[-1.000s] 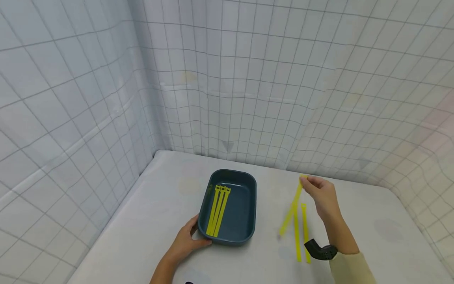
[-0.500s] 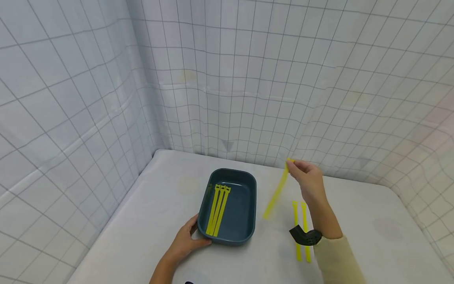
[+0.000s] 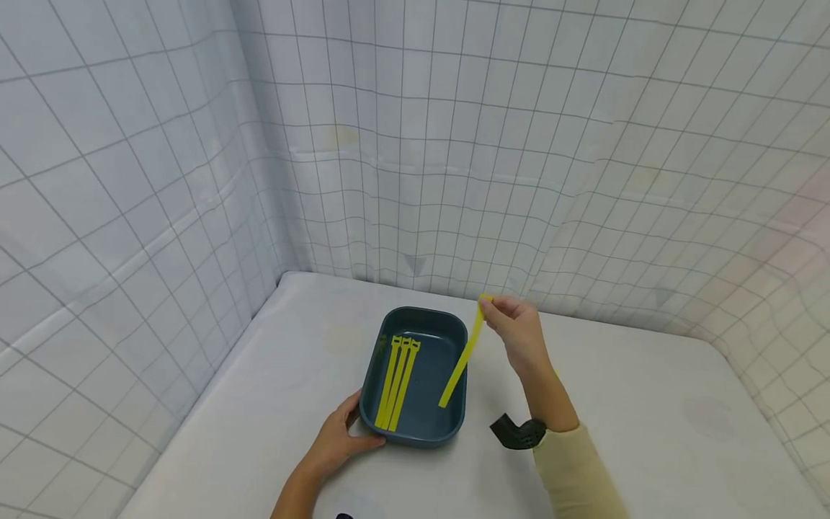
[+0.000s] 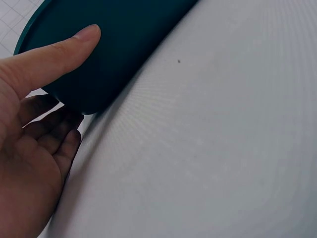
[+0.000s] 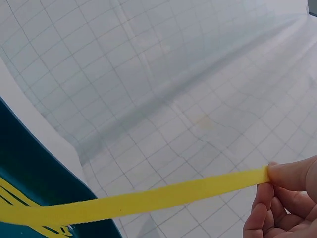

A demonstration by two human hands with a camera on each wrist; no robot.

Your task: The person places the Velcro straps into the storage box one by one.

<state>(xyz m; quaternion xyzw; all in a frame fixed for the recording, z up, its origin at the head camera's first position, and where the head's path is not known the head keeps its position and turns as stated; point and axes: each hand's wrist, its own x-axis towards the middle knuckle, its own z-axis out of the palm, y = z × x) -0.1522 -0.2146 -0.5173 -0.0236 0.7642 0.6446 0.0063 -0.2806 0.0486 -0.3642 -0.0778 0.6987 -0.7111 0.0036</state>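
A dark teal tray [image 3: 428,440] lies on the white table, with several yellow hook-and-loop cable ties [image 3: 398,386] side by side along its left half. My left hand [image 3: 333,440] holds the tray's near left corner, its thumb [image 4: 64,57] against the outer wall and its fingers round the corner. Above the tray's right side, my right hand [image 3: 519,335] pinches one yellow cable tie [image 3: 463,360] by its upper end between thumb and fingers. The tie slants down to the left, its free end over the tray floor. In the right wrist view it stretches across toward the tray.
White table [image 3: 648,425] surrounds the tray. Grid-patterned white curtains [image 3: 415,158] stand behind and at both sides. A speck of yellow [image 3: 556,373] shows beside the right forearm, which hides what lies behind it. A small dark object [image 3: 344,516] pokes in at the bottom edge.
My right hand has carried the pinched cable tie left from the table's right side to over the tray. Two ties left on the table are now behind the forearm. My left hand has stayed.
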